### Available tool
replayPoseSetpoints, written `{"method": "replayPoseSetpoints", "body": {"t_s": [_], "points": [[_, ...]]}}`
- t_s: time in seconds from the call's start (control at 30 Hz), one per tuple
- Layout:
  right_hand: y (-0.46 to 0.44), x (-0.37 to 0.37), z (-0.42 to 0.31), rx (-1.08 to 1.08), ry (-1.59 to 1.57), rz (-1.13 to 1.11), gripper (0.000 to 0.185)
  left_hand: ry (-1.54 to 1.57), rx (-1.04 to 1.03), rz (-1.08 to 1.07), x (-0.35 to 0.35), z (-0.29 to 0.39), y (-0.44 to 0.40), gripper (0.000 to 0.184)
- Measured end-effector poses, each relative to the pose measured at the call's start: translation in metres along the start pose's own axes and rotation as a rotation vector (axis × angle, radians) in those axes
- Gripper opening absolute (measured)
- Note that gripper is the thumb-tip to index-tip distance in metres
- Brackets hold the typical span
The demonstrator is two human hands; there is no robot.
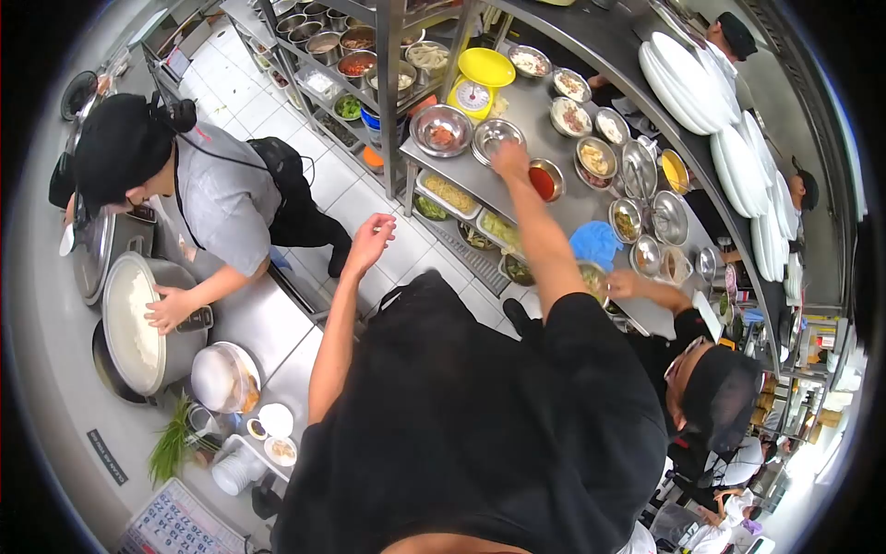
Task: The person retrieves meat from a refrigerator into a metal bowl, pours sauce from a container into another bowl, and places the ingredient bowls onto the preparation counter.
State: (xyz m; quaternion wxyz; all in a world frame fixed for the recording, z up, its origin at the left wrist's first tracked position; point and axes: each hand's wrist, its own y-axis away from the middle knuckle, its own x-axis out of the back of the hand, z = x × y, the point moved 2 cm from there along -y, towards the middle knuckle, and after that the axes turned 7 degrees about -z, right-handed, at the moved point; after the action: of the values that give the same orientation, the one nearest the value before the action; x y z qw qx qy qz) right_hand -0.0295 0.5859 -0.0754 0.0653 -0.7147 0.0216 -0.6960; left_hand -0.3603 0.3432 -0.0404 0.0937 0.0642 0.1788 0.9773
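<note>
My right hand (pixel 508 160) reaches across the steel counter to a metal bowl (pixel 484 148), its bunched fingers down over the bowl's near side. What they hold, if anything, is hidden. Left of that bowl is another metal bowl (pixel 441 130) with some reddish food in it. A bowl of red sauce (pixel 542 184) stands just right of my right wrist. Behind the bowls is a yellow kitchen scale (pixel 473 95) with a round yellow pan. My left hand (pixel 372 242) hangs in the air above the tiled floor, fingers loosely bent and apart, touching nothing.
At left a co-worker (pixel 221 175) has a hand on a large pot of rice (pixel 138 319). Close on my right, another person (pixel 715 392) reaches over the counter. White plates (pixel 688 83) are stacked on the overhead shelf (pixel 591 46). Food trays (pixel 449 196) sit under the counter edge.
</note>
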Motion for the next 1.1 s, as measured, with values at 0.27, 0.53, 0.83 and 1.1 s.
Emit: {"method": "replayPoseSetpoints", "body": {"t_s": [0.27, 0.53, 0.83, 1.1], "points": [[-0.011, -0.008, 0.017, 0.416, 0.279, -0.501, 0.020, -0.021, -0.160, 0.029, 0.035, 0.033, -0.123, 0.026], [-0.046, 0.127, -0.031, 0.254, -0.551, 0.167, 0.010, 0.328, 0.135, -0.320, 0.037, 0.090, -0.200, 0.047], [-0.030, 0.126, -0.193, 0.834, -0.644, -0.064, 0.017, 0.742, 0.410, -0.303, 0.096, 0.040, -0.201, 0.052], [-0.123, -0.006, -0.092, 0.265, -0.130, -0.045, 0.026, 0.916, 0.336, 0.519, 0.149, -0.027, -0.255, 0.044]]}}
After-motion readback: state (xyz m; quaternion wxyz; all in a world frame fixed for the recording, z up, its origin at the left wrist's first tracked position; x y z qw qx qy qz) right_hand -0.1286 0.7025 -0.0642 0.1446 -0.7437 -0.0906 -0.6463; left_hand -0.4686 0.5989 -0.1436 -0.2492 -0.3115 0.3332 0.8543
